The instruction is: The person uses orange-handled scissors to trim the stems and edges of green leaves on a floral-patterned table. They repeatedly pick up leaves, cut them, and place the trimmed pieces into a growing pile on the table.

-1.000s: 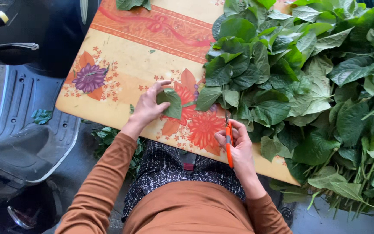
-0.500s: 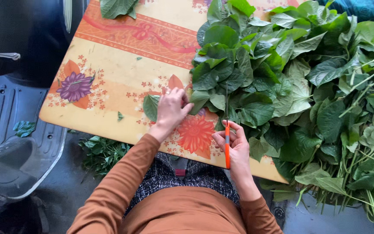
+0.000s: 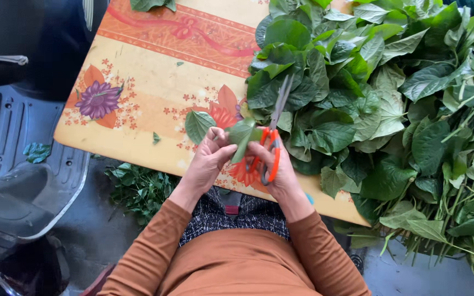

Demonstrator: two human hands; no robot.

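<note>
My left hand [image 3: 208, 160] pinches a green leaf [image 3: 242, 135] above the near edge of the table. My right hand [image 3: 278, 167] grips orange-handled scissors [image 3: 270, 140], their grey blades pointing up and away over the leaf pile. The two hands are close together, with the held leaf between them. A single loose leaf [image 3: 197, 125] lies flat on the cloth just left of my left hand. A big heap of green heart-shaped leaves [image 3: 368, 93] with stems covers the right half of the table.
The table carries an orange floral cloth [image 3: 138, 98]. A dark scooter [image 3: 17, 126] stands at the left with a leaf on its footboard. Cut leaf scraps [image 3: 138, 189] lie on the ground below the table edge. Another leaf [image 3: 149, 4] lies at the far edge.
My left hand left one leaf on the cloth, took another from the pile and drew it toward me. My right hand swung the scissors from edge-on to flat, next to the held leaf.
</note>
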